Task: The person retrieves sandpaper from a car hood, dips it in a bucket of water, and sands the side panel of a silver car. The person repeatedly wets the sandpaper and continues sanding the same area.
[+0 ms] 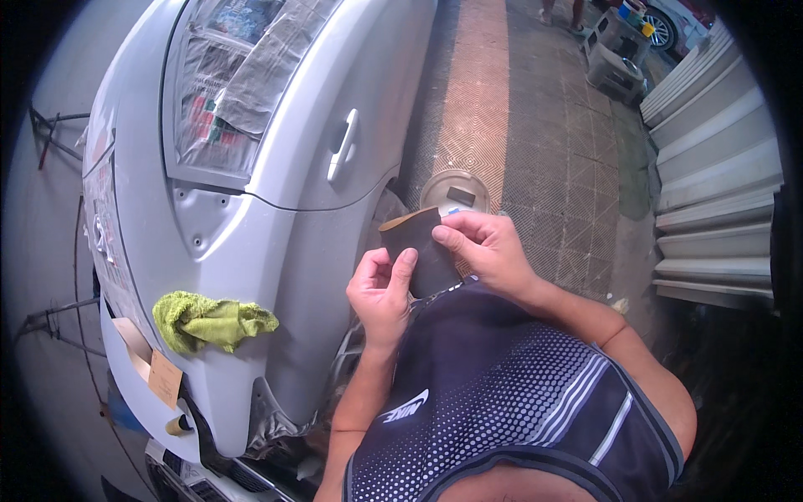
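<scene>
A sheet of dark sandpaper [428,261] with a tan back is held up in front of my body. Its top edge curls over so that the tan side shows. My left hand [381,293] grips its lower left side between thumb and fingers. At the upper right corner, my right hand [493,249] pinches it between thumb and fingertips. To the left stands a pale grey car body [301,243], with a green cloth [213,322] bunched on its rear panel.
Masking paper and plastic [251,92] cover the car's window. A tan sheet [165,378] and a small roll [178,425] lie near the car's end. Past my hands, a round white bucket [435,186] holds a dark block [461,197]. Grey stools [615,63] and a corrugated shutter [715,176] are at right.
</scene>
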